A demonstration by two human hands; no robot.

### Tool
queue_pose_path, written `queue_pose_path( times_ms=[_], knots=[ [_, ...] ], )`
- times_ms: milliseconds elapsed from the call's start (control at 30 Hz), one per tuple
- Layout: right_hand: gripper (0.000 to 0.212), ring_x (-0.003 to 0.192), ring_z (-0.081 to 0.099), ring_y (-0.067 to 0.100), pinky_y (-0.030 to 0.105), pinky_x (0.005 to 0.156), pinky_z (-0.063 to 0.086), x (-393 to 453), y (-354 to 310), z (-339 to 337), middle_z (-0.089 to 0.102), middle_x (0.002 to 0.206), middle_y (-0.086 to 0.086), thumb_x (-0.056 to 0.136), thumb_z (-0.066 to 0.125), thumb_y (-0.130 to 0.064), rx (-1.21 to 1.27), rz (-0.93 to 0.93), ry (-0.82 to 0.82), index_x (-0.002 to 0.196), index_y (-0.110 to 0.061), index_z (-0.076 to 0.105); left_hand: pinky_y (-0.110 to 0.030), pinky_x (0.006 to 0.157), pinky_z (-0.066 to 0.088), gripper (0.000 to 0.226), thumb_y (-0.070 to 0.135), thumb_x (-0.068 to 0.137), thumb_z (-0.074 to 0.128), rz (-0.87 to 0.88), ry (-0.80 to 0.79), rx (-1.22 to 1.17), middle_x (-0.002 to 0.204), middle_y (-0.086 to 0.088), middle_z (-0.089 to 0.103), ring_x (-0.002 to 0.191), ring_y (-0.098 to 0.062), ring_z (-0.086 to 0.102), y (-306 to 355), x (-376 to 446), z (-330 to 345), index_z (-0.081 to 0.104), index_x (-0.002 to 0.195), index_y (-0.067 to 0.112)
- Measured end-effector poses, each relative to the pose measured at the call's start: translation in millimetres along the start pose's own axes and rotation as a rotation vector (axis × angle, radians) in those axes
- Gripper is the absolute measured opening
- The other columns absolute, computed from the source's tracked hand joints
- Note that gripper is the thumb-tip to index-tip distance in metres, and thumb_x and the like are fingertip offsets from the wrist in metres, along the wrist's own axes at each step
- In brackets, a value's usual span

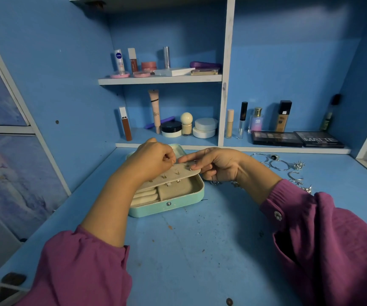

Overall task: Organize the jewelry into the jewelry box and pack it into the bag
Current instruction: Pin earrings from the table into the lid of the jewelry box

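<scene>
On a blue desk, an open mint jewelry box sits centered. The right hand grips its raised earring panel; the left hand pinches a small earring against it. Next, probably more loose silver jewelry beyond. No bag visible.

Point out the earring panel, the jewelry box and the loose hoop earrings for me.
earring panel [179, 173], head view, its beige face.
jewelry box [178, 206], head view, mint front wall.
hoop earrings [279, 165], head view, a silver hoop's wire.
</scene>
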State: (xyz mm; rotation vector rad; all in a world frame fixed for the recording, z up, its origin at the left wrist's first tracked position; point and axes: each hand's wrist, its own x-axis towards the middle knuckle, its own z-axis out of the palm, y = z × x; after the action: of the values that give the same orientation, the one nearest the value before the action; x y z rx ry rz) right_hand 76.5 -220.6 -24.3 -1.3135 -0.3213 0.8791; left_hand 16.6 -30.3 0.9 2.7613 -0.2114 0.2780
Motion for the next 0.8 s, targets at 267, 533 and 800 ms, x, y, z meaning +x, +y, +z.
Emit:
queue_pose_path(
  times_ms=[267,533,800],
  knots=[
    [0.037,0.035,0.029,0.001,0.008,0.035,0.020,0.4,0.2,-0.4,0.051,0.075,0.003,0.081,0.047,0.015,0.001,0.001,0.013,0.082,-0.007,0.077,-0.025,0.086,0.042,0.015,0.016,0.085,0.064,0.000,-0.062,-0.068,0.102,-0.003,0.055,0.096,-0.013,0.053,-2.5,1.7,-0.7,0.066,0.082,0.030],
    [0.036,0.036,0.028,0.002,0.009,0.036,0.020,2.0,1.6,-1.7,0.049,0.098,0.011,0.077,0.051,0.015,-0.031,-0.020,0.004,0.082,-0.008,0.078,-0.033,0.084,0.050,0.014,0.014,0.087,0.065,-0.027,-0.071,-0.129,0.092,0.003,0.069,0.090,-0.014,0.062,-2.4,3.7,-1.7,0.068,0.078,0.024],
    [0.040,0.036,0.027,0.002,0.009,0.036,0.019,0.9,-0.7,-1.7,0.058,0.065,0.000,0.084,0.045,0.018,-0.014,0.002,0.015,0.082,-0.007,0.077,-0.031,0.075,0.049,0.026,0.014,0.087,0.060,-0.039,-0.022,-0.094,0.083,0.011,0.066,0.075,-0.007,0.057,-4.4,4.4,-1.8,0.062,0.068,0.032]
  ],
)
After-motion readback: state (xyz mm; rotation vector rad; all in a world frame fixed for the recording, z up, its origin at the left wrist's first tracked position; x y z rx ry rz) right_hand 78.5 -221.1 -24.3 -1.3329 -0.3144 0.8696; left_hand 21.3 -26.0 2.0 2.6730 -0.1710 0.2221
